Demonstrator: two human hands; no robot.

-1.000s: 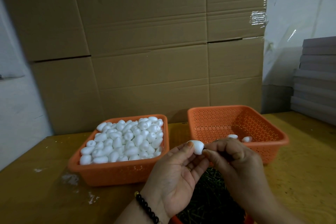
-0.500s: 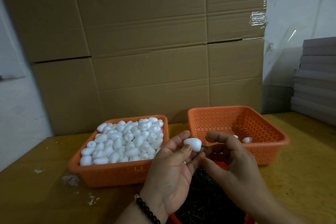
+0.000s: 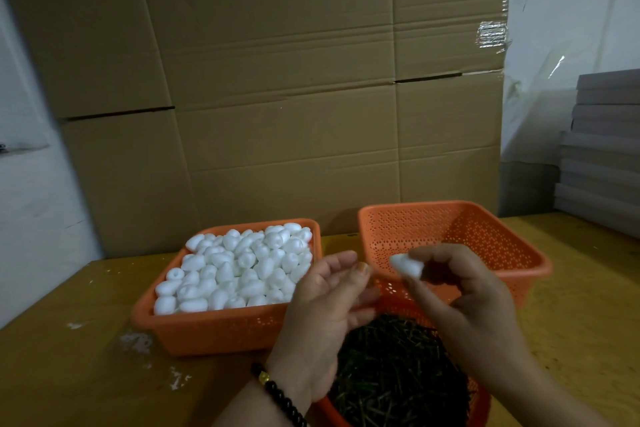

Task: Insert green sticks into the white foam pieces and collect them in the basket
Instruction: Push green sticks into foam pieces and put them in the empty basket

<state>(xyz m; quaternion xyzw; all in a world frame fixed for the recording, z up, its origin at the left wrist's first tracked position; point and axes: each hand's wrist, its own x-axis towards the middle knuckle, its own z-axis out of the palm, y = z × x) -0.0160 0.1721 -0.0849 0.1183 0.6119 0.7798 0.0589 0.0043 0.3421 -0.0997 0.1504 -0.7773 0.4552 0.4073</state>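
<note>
Fingers (image 3: 434, 258) pinch foam piece (image 3: 406, 265) above basket (image 3: 450, 210) rim.

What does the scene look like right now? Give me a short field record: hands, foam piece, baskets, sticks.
left hand: open, holding nothing, fingers relaxed, above the sticks
right hand: pinches one foam piece at its fingers
foam piece: white, blurred, held in front of the right basket's near wall; no stick visible in it
left basket: orange, heaped with loose foam pieces
right basket: orange, perforated; its floor is mostly hidden by the hands
sticks: dark green pile in a near orange container
table: wood, white crumbs
</note>
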